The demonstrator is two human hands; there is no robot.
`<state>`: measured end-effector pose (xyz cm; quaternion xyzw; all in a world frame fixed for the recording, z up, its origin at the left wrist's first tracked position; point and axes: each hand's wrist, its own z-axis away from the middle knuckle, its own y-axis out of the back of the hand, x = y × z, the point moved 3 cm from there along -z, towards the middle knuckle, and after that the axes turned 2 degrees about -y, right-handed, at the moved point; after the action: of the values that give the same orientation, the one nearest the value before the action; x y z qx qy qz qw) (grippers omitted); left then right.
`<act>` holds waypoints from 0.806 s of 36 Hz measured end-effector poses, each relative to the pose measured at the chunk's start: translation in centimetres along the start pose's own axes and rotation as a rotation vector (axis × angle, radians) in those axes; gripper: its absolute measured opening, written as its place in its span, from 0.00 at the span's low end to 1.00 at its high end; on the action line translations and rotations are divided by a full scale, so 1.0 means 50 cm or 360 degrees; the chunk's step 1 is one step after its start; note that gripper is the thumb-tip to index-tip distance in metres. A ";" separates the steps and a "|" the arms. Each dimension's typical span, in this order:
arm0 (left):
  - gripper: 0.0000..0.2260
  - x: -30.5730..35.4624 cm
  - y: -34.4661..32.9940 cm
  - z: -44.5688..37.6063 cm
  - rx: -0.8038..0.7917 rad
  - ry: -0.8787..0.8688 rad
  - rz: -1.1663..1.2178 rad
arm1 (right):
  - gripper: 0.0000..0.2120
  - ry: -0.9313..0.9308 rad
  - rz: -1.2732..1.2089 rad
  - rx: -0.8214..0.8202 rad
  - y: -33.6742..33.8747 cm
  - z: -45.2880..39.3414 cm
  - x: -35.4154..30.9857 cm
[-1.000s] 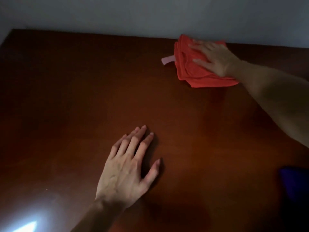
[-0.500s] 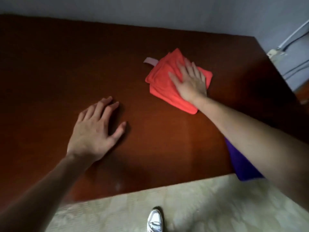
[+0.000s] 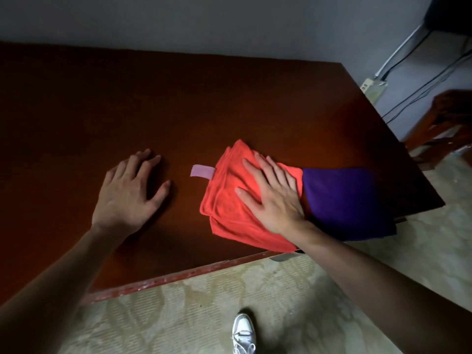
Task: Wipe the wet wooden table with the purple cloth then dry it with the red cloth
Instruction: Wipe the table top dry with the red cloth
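The folded red cloth [image 3: 231,213] with a pale pink loop tag lies on the dark wooden table [image 3: 178,103], close to its near edge. My right hand [image 3: 274,192] presses flat on top of the cloth with the fingers spread. The purple cloth [image 3: 344,200] lies folded at the table's near right corner, touching the red cloth's right side. To the left of the red cloth, my left hand [image 3: 130,192] rests palm down on the bare wood with nothing in it.
The table backs onto a grey wall. To the right of the table hang a power strip [image 3: 371,88] and cables, with a wooden piece of furniture [image 3: 444,118] below. A patterned floor and my white shoe [image 3: 244,333] lie below the table's near edge.
My right hand has dragged the red cloth from the far edge toward the near edge, up against the purple cloth. My left hand stayed flat on the table; the view tilted down.
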<state>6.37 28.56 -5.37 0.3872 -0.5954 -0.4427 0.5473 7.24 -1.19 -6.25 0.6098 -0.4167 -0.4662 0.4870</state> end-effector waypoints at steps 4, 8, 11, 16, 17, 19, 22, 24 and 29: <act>0.30 0.008 -0.011 -0.008 0.0080 0.0065 -0.0073 | 0.34 0.0226 -0.0013 -0.0047 0.006 -0.055 0.027; 0.20 0.072 -0.011 -0.050 0.0268 0.0172 0.0026 | 0.33 0.0422 0.0002 -0.0164 0.013 -0.156 0.071; 0.15 0.144 -0.031 -0.096 0.0304 0.0121 0.0160 | 0.33 0.0496 0.0020 -0.0207 0.015 -0.239 0.102; 0.13 0.252 -0.079 -0.171 0.0336 0.0058 0.0398 | 0.33 0.0569 0.0052 -0.0244 0.018 -0.378 0.159; 0.13 0.270 -0.088 -0.183 0.0339 0.0051 0.0429 | 0.34 0.0575 0.0058 -0.0261 0.019 -0.406 0.175; 0.13 0.304 -0.105 -0.203 0.0321 0.0025 0.0475 | 0.34 0.0604 0.0067 -0.0290 0.022 -0.461 0.205; 0.17 0.337 -0.128 -0.221 0.0267 -0.0031 0.0425 | 0.34 0.0669 0.0080 -0.0313 0.030 -0.531 0.248; 0.20 0.343 -0.134 -0.224 0.0226 -0.0066 0.0302 | 0.34 0.0710 0.0090 -0.0326 0.034 -0.574 0.272; 0.24 0.343 -0.137 -0.225 0.0063 -0.0091 0.0184 | 0.33 0.0857 0.0129 -0.0371 0.041 -0.671 0.313</act>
<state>15.65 9.07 -6.47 0.3501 -0.6409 -0.4093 0.5470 43.21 -9.74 -3.75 0.6344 -0.2401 -0.3125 0.6649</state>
